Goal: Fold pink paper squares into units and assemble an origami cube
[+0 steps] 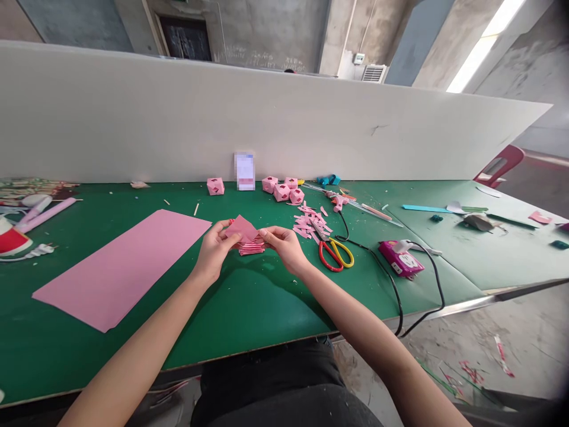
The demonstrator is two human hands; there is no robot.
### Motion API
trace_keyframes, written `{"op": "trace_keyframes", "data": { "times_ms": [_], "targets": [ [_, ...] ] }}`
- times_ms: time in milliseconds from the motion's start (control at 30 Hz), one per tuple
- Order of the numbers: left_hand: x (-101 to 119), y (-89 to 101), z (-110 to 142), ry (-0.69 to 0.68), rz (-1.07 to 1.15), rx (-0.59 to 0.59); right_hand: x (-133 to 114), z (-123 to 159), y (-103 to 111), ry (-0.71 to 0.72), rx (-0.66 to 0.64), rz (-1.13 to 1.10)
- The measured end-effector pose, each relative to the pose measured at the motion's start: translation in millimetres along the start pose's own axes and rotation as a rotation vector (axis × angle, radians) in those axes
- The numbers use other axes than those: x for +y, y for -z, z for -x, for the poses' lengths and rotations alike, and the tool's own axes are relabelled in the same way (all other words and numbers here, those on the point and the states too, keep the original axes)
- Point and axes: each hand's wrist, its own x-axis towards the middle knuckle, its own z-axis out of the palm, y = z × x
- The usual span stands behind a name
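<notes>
Between my two hands is a small square of pink paper (241, 228), held tilted with one corner pointing up. My left hand (214, 248) pinches its left side between thumb and fingers. The fingertips of my right hand (284, 246) are closed at its right corner. Just below the square sits a stack of folded pink paper pieces (252, 247) on the green table. A large sheet of pink paper (124, 267) lies flat to the left of my left hand. Scissors (336, 254) with one red and one yellow handle rest to the right of my right hand.
Pink paper scraps (310, 222) are heaped by the scissors. Several folded pink paper cubes (281, 191) and a propped phone (245, 172) stand near the white board (267, 118). A pink glue gun (338, 200) lies behind; its black cord trails past a purple power socket (400, 259).
</notes>
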Motion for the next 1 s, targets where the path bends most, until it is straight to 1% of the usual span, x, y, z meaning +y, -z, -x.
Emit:
{"op": "trace_keyframes", "data": {
  "times_ms": [133,267,467,700,833,1000],
  "targets": [
    [-1.2,-1.5,1.0,-0.007,-0.042,-0.003,1.1,-0.1,-2.0,-0.035,-0.011,0.018],
    [-1.2,-3.9,2.7,-0.028,-0.092,0.013,-2.4,2.6,-5.7,-0.038,-0.055,0.054],
    [-2.2,-5.2,4.5,-0.050,-0.123,-0.004,-2.5,4.4,-7.0,-0.039,-0.077,0.101],
    [-7.3,-2.7,3.5,-0.118,-0.184,-0.030,-3.4,6.6,-8.5,-0.018,-0.096,0.171],
    [-7.0,-3.2,4.7,-0.122,-0.184,-0.047,-4.5,7.5,-8.8,-0.013,-0.090,0.224],
    [-7.6,-3.4,4.4,-0.124,-0.198,-0.014,0.1,6.0,-6.5,0.022,-0.106,0.249]
  ]
}}
